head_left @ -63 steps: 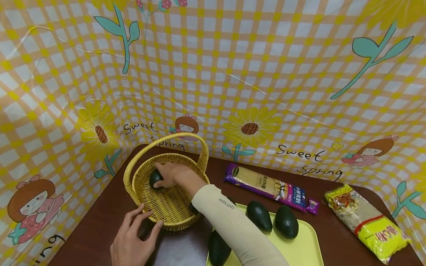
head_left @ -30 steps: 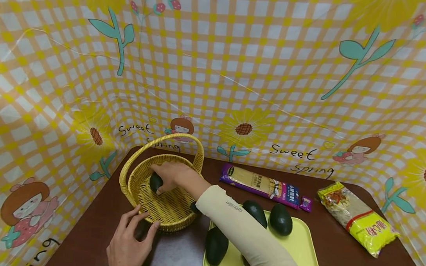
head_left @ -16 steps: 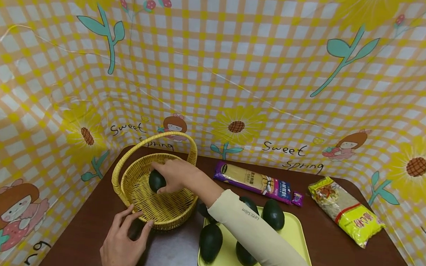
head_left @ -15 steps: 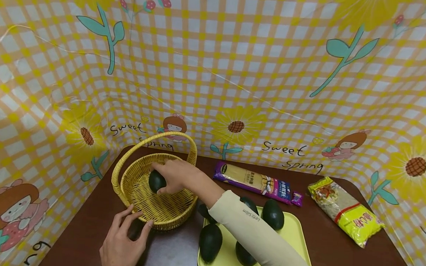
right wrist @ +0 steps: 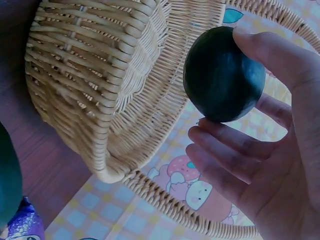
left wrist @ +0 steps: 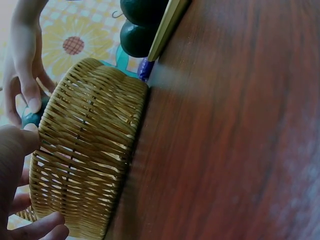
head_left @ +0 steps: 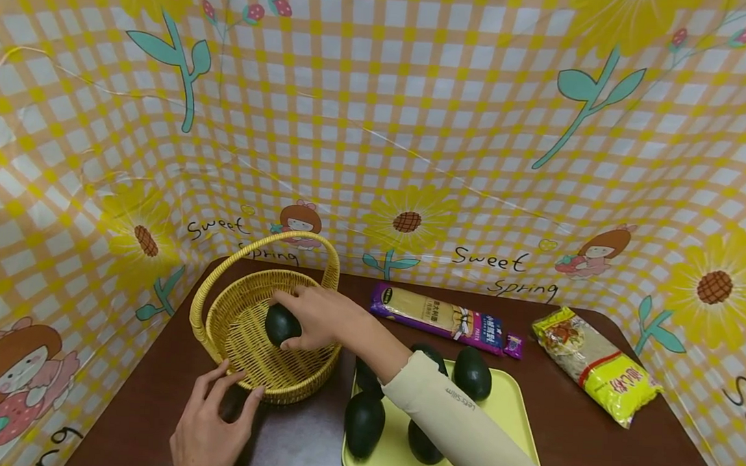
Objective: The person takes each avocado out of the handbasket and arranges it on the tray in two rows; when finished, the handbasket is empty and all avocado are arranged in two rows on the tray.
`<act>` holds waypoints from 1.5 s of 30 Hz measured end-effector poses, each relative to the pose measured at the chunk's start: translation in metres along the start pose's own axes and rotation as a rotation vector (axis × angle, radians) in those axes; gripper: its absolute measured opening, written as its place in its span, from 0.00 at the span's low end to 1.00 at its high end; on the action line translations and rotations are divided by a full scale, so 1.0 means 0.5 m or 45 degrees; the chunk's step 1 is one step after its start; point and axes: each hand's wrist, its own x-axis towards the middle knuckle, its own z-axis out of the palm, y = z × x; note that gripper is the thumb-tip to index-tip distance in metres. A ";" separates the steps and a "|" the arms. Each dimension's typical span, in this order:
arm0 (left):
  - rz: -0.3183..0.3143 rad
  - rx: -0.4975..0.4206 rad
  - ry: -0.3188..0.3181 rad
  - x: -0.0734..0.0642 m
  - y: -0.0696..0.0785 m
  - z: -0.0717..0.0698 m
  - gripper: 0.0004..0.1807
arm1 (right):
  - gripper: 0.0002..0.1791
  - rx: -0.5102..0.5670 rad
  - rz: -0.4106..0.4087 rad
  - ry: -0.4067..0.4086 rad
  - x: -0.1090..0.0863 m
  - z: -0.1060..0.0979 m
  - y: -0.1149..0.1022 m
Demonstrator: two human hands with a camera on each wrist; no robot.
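Observation:
My right hand (head_left: 316,315) holds a dark green avocado (head_left: 282,326) between thumb and fingers, over the opening of a yellow wicker basket (head_left: 263,376). In the right wrist view the avocado (right wrist: 223,75) sits at the fingertips, apart from the basket wall (right wrist: 82,65). The left hand (head_left: 214,416) is at the basket's near left rim, fingers spread and lightly bent, fingertips touching it. Seen from the left wrist, its thumb (left wrist: 20,140) meets the rim while the other fingers lie along the outside. No other avocado shows in the basket.
Right of the basket, a yellow tray (head_left: 514,416) bears several avocados, partly hidden by my right sleeve (head_left: 465,421). Behind it lie a purple pasta pack (head_left: 438,317) and a small purple packet (head_left: 513,346). A yellow noodle bag (head_left: 596,368) is far right. The basket's handle (head_left: 258,246) arches upright.
The right hand, with the avocado in its grip, has moved from the basket's far left toward its middle and risen. The left hand stays at the rim. The head view has turned slightly right.

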 end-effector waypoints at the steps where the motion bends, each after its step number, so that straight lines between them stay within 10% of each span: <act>1: 0.002 -0.002 0.000 0.000 0.000 0.000 0.21 | 0.40 0.015 -0.003 0.009 -0.005 0.001 0.002; 45: -0.029 0.019 0.031 -0.010 0.012 -0.003 0.21 | 0.40 0.191 0.102 0.289 -0.230 0.033 0.043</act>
